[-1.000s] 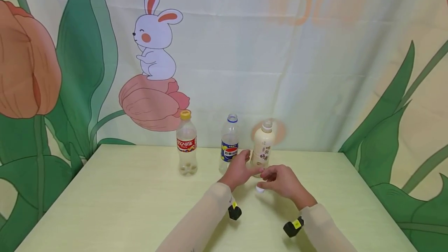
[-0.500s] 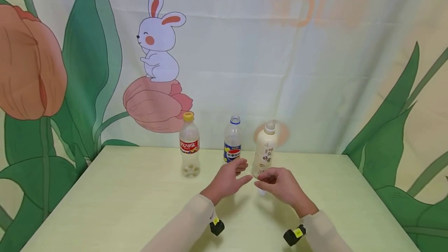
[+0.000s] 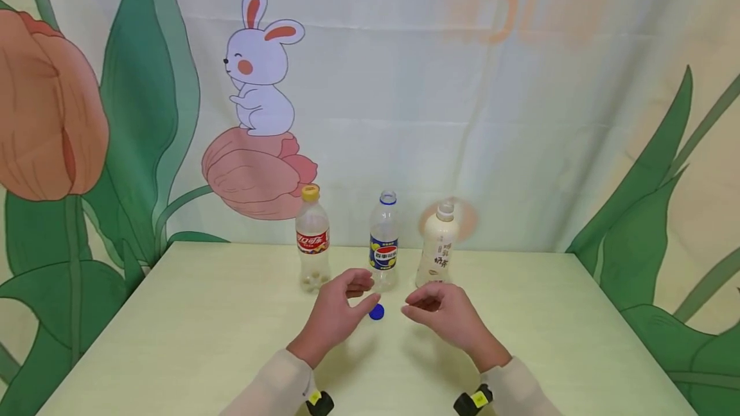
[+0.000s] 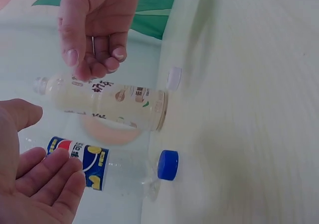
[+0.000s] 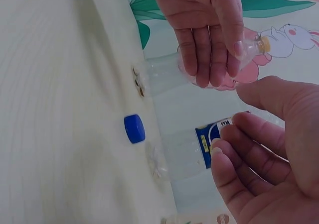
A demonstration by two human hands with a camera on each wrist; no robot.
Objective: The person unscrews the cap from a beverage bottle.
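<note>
So both hands look empty to me. The left hand hangs over the table with fingers loosely bent, thumb well apart from them, and the right hand pretty much mirrors it, nothing between thumb and fingers. The blue cap sits on the table near the left hand, just in front of the Pepsi bottle, which stands upright with no cap on.

What bugs me is how easy a knock would be. The Pepsi bottle looks light, so I reckon a careless knuckle could tip it, maybe into the milk tea bottle beside it. That one's uncapped too, and I can't tell what's in it; if there's liquid, a topple means a spill. The Coca-Cola bottle has its yellow cap on, but it's just behind the left hand, so a backward swing could clip it.

Caps are the other worry. The blue one's small and round, so a sloppy thumb could send it skidding. The white cap, by the milk tea bottle's base, is hidden in the head view, so the right hand could brush it away unnoticed.
</note>
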